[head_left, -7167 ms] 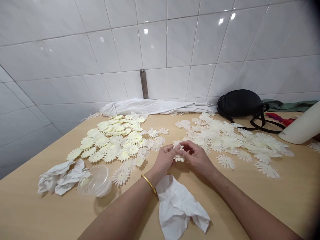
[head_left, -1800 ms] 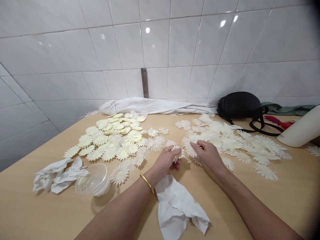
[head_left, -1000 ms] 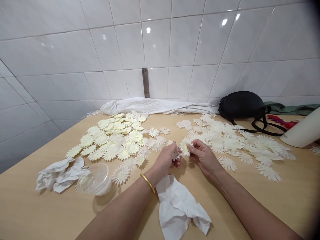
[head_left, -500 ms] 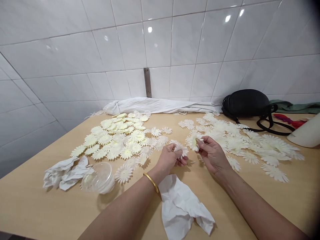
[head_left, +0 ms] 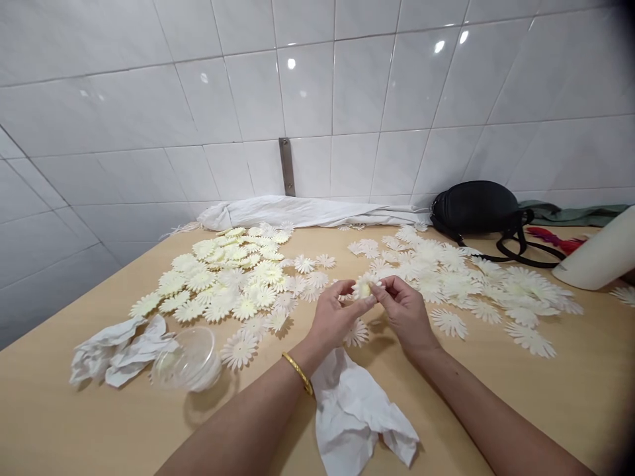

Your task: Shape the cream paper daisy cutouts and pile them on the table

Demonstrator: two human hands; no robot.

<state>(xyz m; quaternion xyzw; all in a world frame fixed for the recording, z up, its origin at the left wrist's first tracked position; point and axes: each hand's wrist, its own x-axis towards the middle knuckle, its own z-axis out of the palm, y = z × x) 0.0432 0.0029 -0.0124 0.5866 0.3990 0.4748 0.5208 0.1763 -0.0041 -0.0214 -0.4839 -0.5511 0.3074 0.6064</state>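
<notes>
Head view: left hand and right hand raised just above tabletop, fingertips of both pinching cream daisy cutout between them — narrow grip. Loose daisy cutouts lie in two spreads on pale wood table, one to each side. Crumpled white tissue just below left wrist; clear plastic cup tilted at left — black bag against tile wall.

No writing, label, brand or number can be read anywhere in this view. The paper daisy cut-outs look unprinted, as do the clear plastic cup and the crumpled white tissue. The black bag shows no legible mark (though it is probably too dark and distant to be sure).
</notes>
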